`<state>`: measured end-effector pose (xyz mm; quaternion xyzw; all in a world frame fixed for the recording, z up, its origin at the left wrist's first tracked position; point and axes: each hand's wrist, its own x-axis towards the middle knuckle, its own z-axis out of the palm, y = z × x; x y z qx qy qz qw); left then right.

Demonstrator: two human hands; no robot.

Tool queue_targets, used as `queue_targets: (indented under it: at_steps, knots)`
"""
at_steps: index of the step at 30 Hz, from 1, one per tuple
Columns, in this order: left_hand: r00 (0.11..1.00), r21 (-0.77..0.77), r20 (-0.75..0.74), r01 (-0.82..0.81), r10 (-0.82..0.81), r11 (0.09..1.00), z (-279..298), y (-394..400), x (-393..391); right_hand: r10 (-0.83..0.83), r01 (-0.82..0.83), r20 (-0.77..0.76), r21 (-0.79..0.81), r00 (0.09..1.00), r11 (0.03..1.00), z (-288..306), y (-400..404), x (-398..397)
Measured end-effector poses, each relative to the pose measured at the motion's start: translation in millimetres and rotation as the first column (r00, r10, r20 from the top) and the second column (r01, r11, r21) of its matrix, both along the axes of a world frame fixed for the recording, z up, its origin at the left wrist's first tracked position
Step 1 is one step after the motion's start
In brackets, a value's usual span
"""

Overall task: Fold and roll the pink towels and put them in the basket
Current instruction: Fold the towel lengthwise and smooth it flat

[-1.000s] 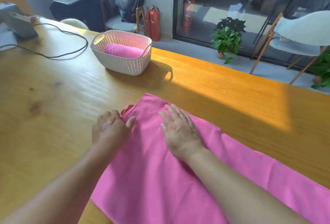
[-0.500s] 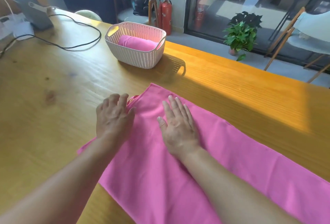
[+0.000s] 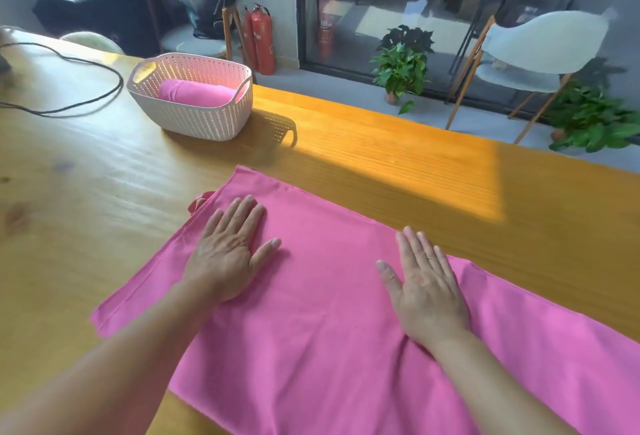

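With our left hand [image 3: 228, 254] and right hand [image 3: 424, 287] both pressed flat, fingers straight, on the pink towel [image 3: 329, 323] spread across the table [image 3: 86, 192], we judge it soft, light and floppy, best pinched at its 2 near corners.

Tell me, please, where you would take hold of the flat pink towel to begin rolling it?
Probably the short left end of the pink towel, coming from the left hand's side. That end lies flat and in easy reach, while the other end runs out of view. Pinch both its corners.
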<state>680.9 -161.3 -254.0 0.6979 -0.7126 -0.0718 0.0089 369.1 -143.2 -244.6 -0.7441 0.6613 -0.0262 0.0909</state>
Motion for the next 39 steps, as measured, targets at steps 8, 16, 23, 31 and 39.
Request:
queue_targets:
  at_steps: [8, 16, 23, 31, 39]
  knots:
    - [0.998, -0.051, -0.062, 0.013, -0.016, 0.999, -1, 26, -48, 0.054, -0.050, 0.166, -0.027, 0.985, 0.998, 0, 43, 43]
    - [1.000, 0.002, 0.011, 0.029, -0.029, 1.000, -1, 23, -45, -0.117, 0.118, -0.081, 0.003, 0.990, 0.993, 2, 57, -82]
    - [0.966, -0.138, -0.183, 0.157, -0.181, 0.978, 13, 48, -160, -0.035, 0.048, 0.141, -0.090, 0.989, 0.995, 7, 64, -32]
    - [0.966, -0.020, -0.035, 0.254, -0.255, 0.967, 1, 70, -203, -0.139, 0.139, -0.026, -0.014, 0.990, 0.990, 0, 102, -159]
    - [0.954, -0.099, -0.119, 0.264, -0.274, 0.960, 9, 95, -295, -0.013, 0.020, 0.139, -0.046, 0.990, 0.999, 6, 117, -170]
